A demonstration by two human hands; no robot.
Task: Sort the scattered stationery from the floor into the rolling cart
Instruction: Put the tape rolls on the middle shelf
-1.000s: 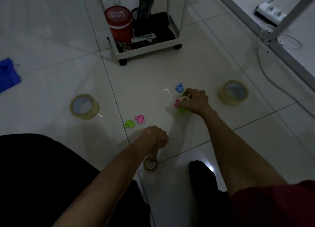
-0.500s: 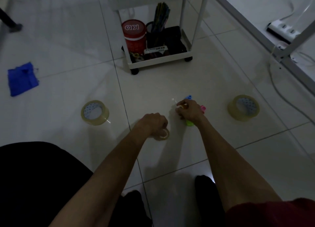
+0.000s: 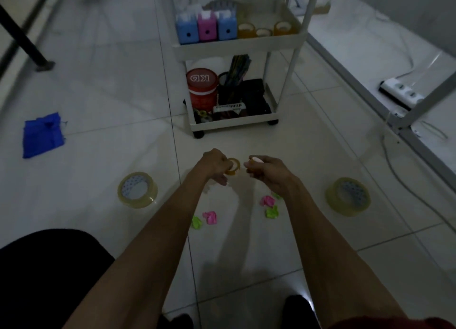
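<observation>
My left hand holds a small roll of clear tape above the floor. My right hand pinches another small pale item; what it is I cannot tell. Both hands hover in front of the white rolling cart. On the tiles below lie pink and green clips. A large tape roll lies at the left and another large roll at the right.
The cart's upper shelf carries blue and pink boxes and several tape rolls; the bottom shelf has a red tub and a pen cup. A blue cloth lies left. A white frame, cable and power strip run along the right.
Both hands rose off the floor and came forward toward the cart, the left carrying the small tape roll. The view tilted up, showing the cart's upper shelf.
</observation>
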